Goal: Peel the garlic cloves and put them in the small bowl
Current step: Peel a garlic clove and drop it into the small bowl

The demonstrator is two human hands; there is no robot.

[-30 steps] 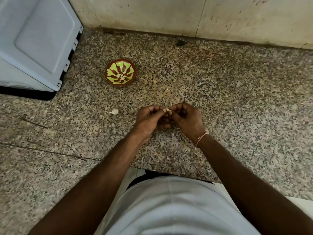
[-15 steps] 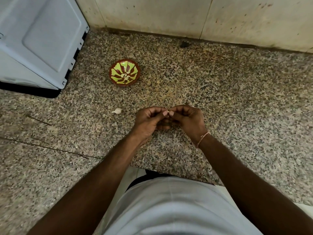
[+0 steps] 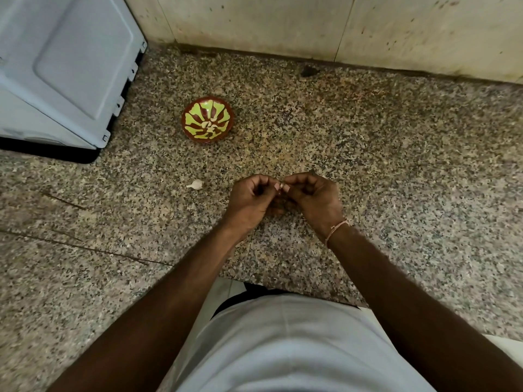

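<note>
Pinching together, both hands' (image 3: pixel 283 198) grip hides a garlic clove (image 3: pixel 280 187), mostly unseen.

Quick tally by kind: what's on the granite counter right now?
Small red-and-green painted bowl: 1
Loose unpeeled white garlic clove: 1
Pale garlic clove pinched between left hand and right hand: 1
Grey-white appliance: 1
Total: 4

Speckled granite countertop (image 3: pixel 396 171) fills most of the view. A pale grey-blue appliance (image 3: pixel 65 66) sits at about 10 o'clock, and a stained cream tile wall (image 3: pixel 283 24) runs along 12. A thin crack (image 3: pixel 85 247) shows at 8 o'clock.
</note>
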